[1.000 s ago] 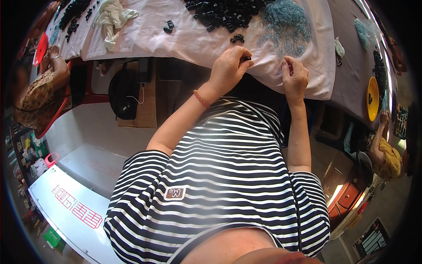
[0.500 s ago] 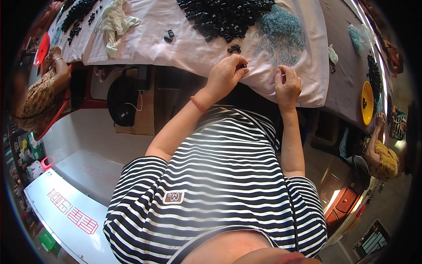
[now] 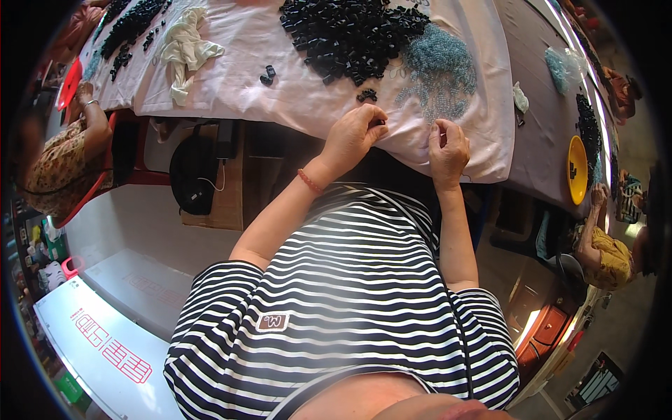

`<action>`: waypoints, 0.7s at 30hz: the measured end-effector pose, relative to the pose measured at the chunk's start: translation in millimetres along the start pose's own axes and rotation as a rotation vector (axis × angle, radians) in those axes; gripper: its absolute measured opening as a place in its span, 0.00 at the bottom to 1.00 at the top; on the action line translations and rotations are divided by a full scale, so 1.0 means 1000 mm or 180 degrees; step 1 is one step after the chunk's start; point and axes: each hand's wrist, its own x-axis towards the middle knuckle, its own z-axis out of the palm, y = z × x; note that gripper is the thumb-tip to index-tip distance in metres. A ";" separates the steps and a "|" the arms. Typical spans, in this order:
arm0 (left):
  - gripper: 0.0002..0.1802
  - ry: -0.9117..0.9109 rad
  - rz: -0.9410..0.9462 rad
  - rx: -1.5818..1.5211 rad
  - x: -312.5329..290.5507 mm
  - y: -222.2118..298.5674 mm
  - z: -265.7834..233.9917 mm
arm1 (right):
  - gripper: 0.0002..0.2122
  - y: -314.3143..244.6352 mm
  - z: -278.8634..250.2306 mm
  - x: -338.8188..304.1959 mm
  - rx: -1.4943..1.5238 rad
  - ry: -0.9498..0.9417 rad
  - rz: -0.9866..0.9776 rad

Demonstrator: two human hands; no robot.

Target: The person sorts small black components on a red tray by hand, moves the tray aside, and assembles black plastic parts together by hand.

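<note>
My left hand (image 3: 352,137) is above the front edge of the pink-white cloth (image 3: 245,91), thumb and fingers pinched together. A dark spot shows between its fingertips, too small to name. Just beyond it lies a little cluster of small black parts (image 3: 366,95), with a large heap of black parts (image 3: 343,38) farther back. My right hand (image 3: 449,152) is also closed in a pinch, right of the left one and apart from it. What it holds, if anything, cannot be made out. Pale blue, clear small rings (image 3: 441,63) are piled just beyond its fingertips.
Two loose black parts (image 3: 267,75) and a crumpled cream cloth (image 3: 185,49) lie to the left. At the right stand a yellow dish (image 3: 577,170) and a clear bag of blue pieces (image 3: 562,70). Other people sit at both sides; a red dish (image 3: 70,84) is far left.
The whole view has shifted, so the table and both hands appear slightly lower and the hands a little farther left. Both hands stay pinched over the cloth's edge.
</note>
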 end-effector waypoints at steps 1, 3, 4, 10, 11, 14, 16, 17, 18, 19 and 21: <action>0.12 -0.0012 -0.0005 0.0017 0.000 0.000 0.000 | 0.09 0.000 0.000 0.000 -0.0009 0.0002 0.0014; 0.12 -0.0008 -0.0005 0.0015 0.000 0.000 0.000 | 0.10 0.000 0.000 0.000 -0.0008 -0.0001 0.0032; 0.12 0.0003 -0.0012 0.0012 0.000 -0.001 0.000 | 0.10 0.000 0.000 0.000 -0.0007 -0.0011 0.0045; 0.11 -0.0055 -0.0030 0.0011 0.001 0.001 -0.002 | 0.10 0.002 0.001 -0.001 -0.0048 0.0009 0.0021; 0.11 -0.0052 -0.0029 0.0014 0.001 0.002 -0.002 | 0.10 0.002 0.001 -0.001 -0.0045 0.0009 0.0017; 0.11 -0.0071 -0.0040 0.0010 0.001 0.003 -0.002 | 0.10 0.001 0.001 -0.001 -0.0022 0.0021 0.0007; 0.11 -0.0057 -0.0037 0.0014 0.000 0.002 -0.002 | 0.10 -0.001 0.001 -0.001 -0.0010 0.0034 0.0011; 0.11 -0.0059 -0.0042 0.0013 0.001 0.000 -0.001 | 0.10 0.000 0.001 -0.001 -0.0010 0.0028 0.0015; 0.11 -0.0033 -0.0003 0.0016 0.000 -0.001 -0.001 | 0.09 0.000 0.002 -0.001 -0.0006 0.0033 0.0003; 0.11 -0.0007 0.0037 0.0018 0.000 -0.002 0.000 | 0.09 0.000 0.002 -0.001 -0.0001 0.0037 -0.0008; 0.11 0.0006 0.0012 0.0001 0.000 -0.001 0.001 | 0.07 0.002 0.001 -0.001 -0.0068 0.0017 -0.0013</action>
